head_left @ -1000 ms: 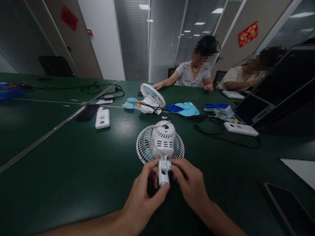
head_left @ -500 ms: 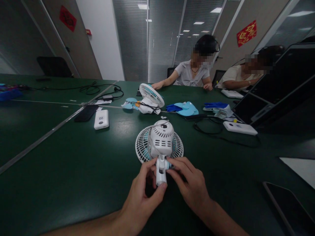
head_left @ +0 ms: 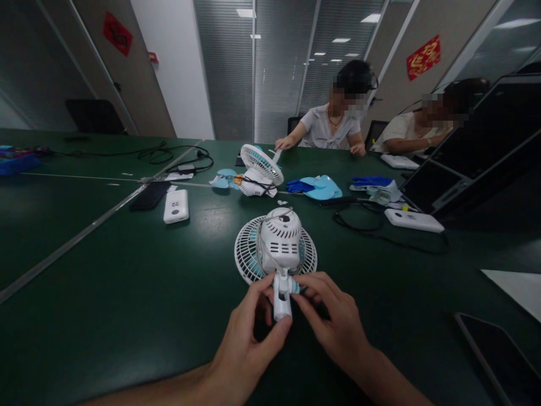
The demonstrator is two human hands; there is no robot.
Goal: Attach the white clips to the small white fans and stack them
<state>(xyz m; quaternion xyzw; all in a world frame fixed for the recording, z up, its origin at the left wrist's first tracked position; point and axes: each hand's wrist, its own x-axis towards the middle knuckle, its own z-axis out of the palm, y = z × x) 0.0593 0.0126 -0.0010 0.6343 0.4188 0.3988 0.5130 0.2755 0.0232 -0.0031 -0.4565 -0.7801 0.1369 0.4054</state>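
Two hands busy on one fan: left hand pinching the white neck, right pinching its blue knob.

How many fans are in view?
2: the near fan, its stem in the left hand, the right hand at its blue knob; the far fan, across the table.

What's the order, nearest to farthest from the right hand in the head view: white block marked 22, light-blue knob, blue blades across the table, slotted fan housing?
From the right hand:
1. Light-blue knob, at its fingertips
2. Slotted fan housing, ahead, slightly left
3. Blue blades, farther ahead
4. White block marked 22, far left
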